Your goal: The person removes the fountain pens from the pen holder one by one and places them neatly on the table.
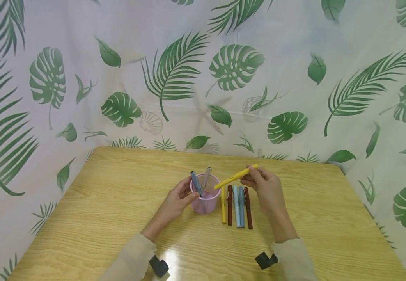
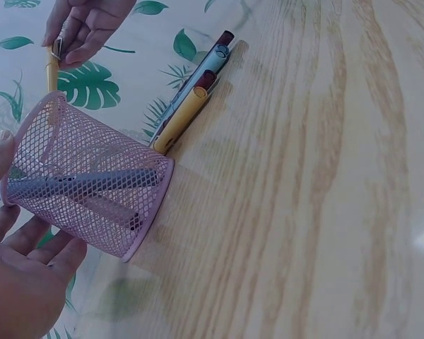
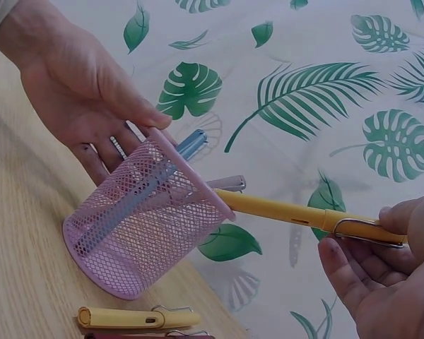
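A pink mesh pen cup (image 1: pixel 204 205) stands on the table, with a blue pen (image 1: pixel 195 182) and a greyish-pink pen (image 1: pixel 206 177) leaning inside. My left hand (image 1: pixel 174 202) holds the cup from its left side, thumb at the rim and fingers round the wall. In my right hand (image 1: pixel 265 191) a yellow pen (image 1: pixel 236 177) is pinched near its clip end. Its other end points down-left and reaches the cup's rim, as the right wrist view also shows. Close to the cup's right side lies another yellow pen (image 1: pixel 223 207).
Beside that yellow pen lie a dark red pen (image 1: pixel 229 205), a light blue pen (image 1: pixel 236 207), a blue pen (image 1: pixel 242 207) and a second dark red pen (image 1: pixel 248 208), in a row. The wooden table (image 1: pixel 118 218) backs onto a leaf-printed cloth (image 1: pixel 188 128).
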A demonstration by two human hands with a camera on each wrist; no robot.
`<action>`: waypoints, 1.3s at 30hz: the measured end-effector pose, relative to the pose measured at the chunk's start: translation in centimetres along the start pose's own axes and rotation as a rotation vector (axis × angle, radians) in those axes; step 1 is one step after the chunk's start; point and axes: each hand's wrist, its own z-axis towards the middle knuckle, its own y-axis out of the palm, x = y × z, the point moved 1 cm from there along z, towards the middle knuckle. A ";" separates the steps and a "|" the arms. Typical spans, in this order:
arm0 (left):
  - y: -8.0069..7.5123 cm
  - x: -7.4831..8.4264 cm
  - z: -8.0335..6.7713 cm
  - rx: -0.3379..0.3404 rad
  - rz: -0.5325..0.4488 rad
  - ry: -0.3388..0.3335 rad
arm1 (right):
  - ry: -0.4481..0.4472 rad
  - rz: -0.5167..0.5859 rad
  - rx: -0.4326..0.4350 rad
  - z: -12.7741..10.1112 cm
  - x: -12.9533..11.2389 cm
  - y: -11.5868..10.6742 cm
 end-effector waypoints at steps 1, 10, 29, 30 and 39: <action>0.0 0.0 0.0 0.001 -0.001 0.001 | 0.001 0.011 -0.001 0.0 0.0 -0.2; 0.0 0.0 0.0 0.005 -0.004 0.007 | -0.005 0.116 0.010 -0.5 -0.5 -2.1; -0.1 0.1 -0.1 -0.001 0.005 -0.004 | -0.049 0.151 -0.005 -2.5 -2.0 -6.9; -0.1 0.1 -0.1 0.000 0.004 -0.006 | -0.051 0.150 -0.001 -2.6 -2.0 -7.2; -0.1 0.0 0.0 -0.002 0.003 -0.007 | -0.062 0.192 0.008 -3.5 -2.0 -9.3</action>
